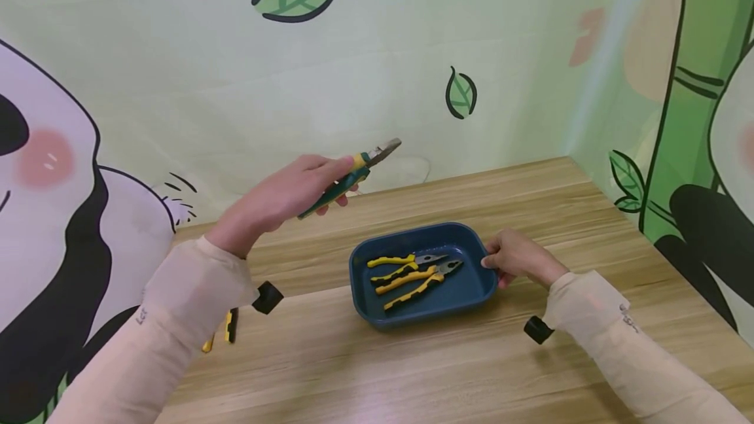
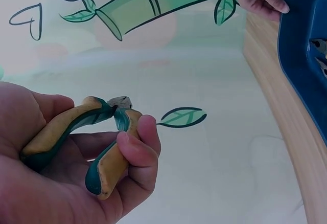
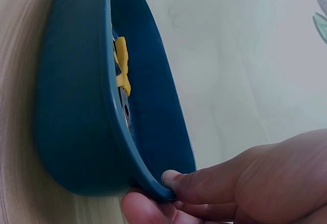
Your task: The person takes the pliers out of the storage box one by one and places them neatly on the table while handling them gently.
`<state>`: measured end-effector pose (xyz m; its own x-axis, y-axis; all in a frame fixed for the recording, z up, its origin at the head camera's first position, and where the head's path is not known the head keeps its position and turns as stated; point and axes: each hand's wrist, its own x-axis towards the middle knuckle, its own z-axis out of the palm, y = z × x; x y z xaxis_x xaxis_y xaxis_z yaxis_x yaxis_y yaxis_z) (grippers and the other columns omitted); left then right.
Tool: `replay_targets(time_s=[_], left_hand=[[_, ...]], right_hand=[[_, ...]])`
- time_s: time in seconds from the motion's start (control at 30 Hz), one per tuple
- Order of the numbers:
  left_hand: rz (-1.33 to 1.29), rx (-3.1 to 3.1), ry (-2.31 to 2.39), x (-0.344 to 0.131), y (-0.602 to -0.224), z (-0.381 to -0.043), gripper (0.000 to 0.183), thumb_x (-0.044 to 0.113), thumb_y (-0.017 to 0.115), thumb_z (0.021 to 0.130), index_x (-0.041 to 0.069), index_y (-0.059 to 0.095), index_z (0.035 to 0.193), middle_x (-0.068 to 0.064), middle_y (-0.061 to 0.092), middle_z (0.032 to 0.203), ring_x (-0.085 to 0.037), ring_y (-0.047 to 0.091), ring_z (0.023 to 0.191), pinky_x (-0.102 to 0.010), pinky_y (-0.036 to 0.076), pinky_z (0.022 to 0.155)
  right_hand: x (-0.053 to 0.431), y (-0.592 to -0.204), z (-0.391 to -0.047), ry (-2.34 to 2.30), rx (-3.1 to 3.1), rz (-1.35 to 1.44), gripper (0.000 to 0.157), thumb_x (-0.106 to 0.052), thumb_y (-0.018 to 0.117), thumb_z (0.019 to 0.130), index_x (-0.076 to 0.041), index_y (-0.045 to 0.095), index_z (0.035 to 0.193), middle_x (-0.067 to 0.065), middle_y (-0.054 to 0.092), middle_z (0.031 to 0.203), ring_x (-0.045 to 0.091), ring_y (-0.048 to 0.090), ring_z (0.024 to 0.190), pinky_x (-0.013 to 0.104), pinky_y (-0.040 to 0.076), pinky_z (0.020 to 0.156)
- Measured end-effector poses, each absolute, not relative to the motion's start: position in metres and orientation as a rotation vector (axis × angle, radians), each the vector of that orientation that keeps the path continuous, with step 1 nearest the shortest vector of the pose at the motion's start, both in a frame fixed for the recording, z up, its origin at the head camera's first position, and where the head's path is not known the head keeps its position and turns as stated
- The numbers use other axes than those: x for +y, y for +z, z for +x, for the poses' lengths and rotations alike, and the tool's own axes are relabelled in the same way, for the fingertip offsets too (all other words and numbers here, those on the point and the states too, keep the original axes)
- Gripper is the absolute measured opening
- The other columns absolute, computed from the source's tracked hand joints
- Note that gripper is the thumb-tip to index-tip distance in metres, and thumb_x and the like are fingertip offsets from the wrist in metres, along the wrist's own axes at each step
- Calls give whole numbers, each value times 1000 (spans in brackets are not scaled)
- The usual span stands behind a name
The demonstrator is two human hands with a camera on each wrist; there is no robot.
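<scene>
My left hand (image 1: 297,192) grips green-and-yellow pliers (image 1: 347,178) in the air, up and to the left of a blue tray (image 1: 424,318). In the left wrist view the fingers and thumb curl round the two spread handles (image 2: 113,165). The metal head points away from the palm. My right hand (image 1: 521,257) pinches the tray's right rim (image 3: 153,185), thumb on the inside and fingers outside. Inside the tray lie two yellow-and-black pliers, one with a pointed nose (image 1: 406,260) and one with a broader head (image 1: 421,283).
A wooden table (image 1: 448,371) carries the tray. Near the left sleeve, yellow-and-black handles (image 1: 230,326) lie on the table, partly hidden by the arm. Behind stands a printed cloth wall (image 1: 377,70) with leaves, pandas and bamboo. A black wrist camera (image 1: 268,297) sits beside the left cuff.
</scene>
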<state>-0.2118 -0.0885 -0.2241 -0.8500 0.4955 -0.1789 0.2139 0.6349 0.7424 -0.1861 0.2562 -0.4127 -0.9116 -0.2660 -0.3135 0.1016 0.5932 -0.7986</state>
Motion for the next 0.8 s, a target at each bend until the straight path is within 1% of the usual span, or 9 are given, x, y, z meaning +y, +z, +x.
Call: replay_targets(time_s=[0.13,0.27,0.37,0.57,0.7,0.8], left_hand=[[572,2538,1054,-93,-223,-209,53,48,38,111,5,65,128,-14,66,107,-30,57,90,-38,47,78],[606,2585,1051,-97,-223,-206,52,47,38,111,7,63,133,-14,65,112,-27,59,98,-39,49,81],[642,2618,1034,-100,-223,-204,52,47,37,111,9,63,135,-14,65,113,-26,59,98,-39,48,81],[703,2711,956,-105,-223,-201,51,45,36,112,10,62,138,-14,66,111,-29,55,90,-41,45,76],[709,2761,940,-106,-225,-200,50,43,37,112,9,60,141,-12,64,118,-28,59,98,-43,43,80],[720,2787,938,-106,-228,-199,49,41,39,112,8,60,142,-12,62,118,-27,60,102,-43,44,82]], right_hand=[[255,-412,-186,-1251,2427,-124,10,7,60,98,13,67,94,13,69,70,12,63,50,26,56,53],[255,-412,-186,-1246,2428,-117,10,7,60,98,13,67,94,13,69,71,12,63,50,27,56,54],[254,-412,-185,-1249,2425,-112,10,7,60,98,14,67,94,13,69,71,12,63,51,27,57,54],[254,-411,-184,-1277,2415,-115,10,8,60,98,15,66,95,13,69,71,12,63,51,27,57,54],[254,-411,-184,-1275,2416,-117,10,7,60,98,15,66,96,13,69,71,13,63,51,28,57,55],[254,-411,-184,-1267,2418,-115,10,7,60,98,15,66,96,13,69,71,13,63,51,28,57,55]])
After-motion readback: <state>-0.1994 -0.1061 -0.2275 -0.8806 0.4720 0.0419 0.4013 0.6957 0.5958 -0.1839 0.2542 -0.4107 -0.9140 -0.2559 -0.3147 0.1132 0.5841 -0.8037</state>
